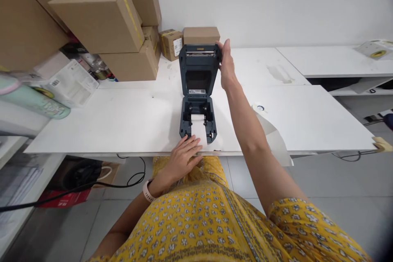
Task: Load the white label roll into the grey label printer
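A dark blue-grey label printer [184, 125] stands on the white table with its lid [198, 65] raised. Inside sits a white label roll [198, 117], and its paper strip [199, 131] runs forward over the printer's front edge. My left hand [184, 155] lies at that front edge, fingers stretched out and touching the strip. At the lid's upper right edge, my right hand [226, 65] grips it, thumb side toward me; some of its fingers are hidden behind the lid.
Cardboard boxes [98, 20] are stacked at the back left, with smaller boxes [201, 35] behind the printer. A mint bottle [33, 96] lies at the far left. Curled backing paper [273, 137] hangs over the table's front edge, right of my forearm. A black cable [101, 183] runs below.
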Demonstrator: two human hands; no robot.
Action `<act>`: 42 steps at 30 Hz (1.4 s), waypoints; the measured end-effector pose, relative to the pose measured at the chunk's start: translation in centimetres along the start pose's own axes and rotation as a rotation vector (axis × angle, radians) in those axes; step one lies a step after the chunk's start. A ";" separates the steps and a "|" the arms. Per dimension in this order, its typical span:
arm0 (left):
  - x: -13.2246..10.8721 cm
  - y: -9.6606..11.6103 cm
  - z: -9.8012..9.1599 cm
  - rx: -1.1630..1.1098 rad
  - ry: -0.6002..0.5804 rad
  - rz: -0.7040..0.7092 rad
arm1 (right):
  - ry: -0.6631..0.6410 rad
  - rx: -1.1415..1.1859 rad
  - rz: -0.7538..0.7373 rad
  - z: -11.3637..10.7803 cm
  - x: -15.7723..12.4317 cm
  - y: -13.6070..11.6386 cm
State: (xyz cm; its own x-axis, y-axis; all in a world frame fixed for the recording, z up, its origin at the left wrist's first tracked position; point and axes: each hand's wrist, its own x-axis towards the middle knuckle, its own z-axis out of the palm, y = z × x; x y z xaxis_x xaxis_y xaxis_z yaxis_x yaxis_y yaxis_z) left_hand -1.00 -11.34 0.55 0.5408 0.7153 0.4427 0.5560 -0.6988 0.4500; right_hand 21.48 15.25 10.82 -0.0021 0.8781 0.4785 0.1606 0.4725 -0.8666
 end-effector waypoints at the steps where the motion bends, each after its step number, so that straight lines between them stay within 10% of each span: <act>1: -0.3 0.0 -0.4 -0.061 0.030 -0.010 | 0.007 0.041 0.046 0.1 0.0 -0.5; 8: 1.1 -2.0 -4.1 -0.393 0.580 -0.369 | 0.138 0.019 -0.012 1.1 -14.0 -3.8; 13: 4.4 -4.5 -2.3 -0.630 0.501 -0.596 | 0.076 -0.135 0.030 2.2 -22.5 -2.9; 21: 4.7 -5.5 1.0 -0.828 0.182 -0.690 | 0.017 0.099 0.449 2.1 -23.4 0.6; 29: 5.1 -5.5 1.1 -0.826 0.196 -0.629 | 0.066 0.261 0.501 2.6 -23.8 1.3; 36: 0.9 -0.5 0.7 -0.362 0.622 -0.637 | 0.051 0.233 0.500 2.9 -23.9 1.8; 42: 0.6 1.6 2.2 -0.968 -0.085 -0.872 | 0.036 0.198 0.457 3.1 -24.1 2.3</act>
State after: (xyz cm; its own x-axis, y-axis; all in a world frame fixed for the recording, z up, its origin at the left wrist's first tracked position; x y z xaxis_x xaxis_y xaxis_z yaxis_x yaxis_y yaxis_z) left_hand 1.59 -12.02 -0.22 0.2924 0.9044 -0.3108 0.0836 0.2996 0.9504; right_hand 18.82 -4.59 -3.15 0.0592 0.9972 0.0452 -0.0535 0.0484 -0.9974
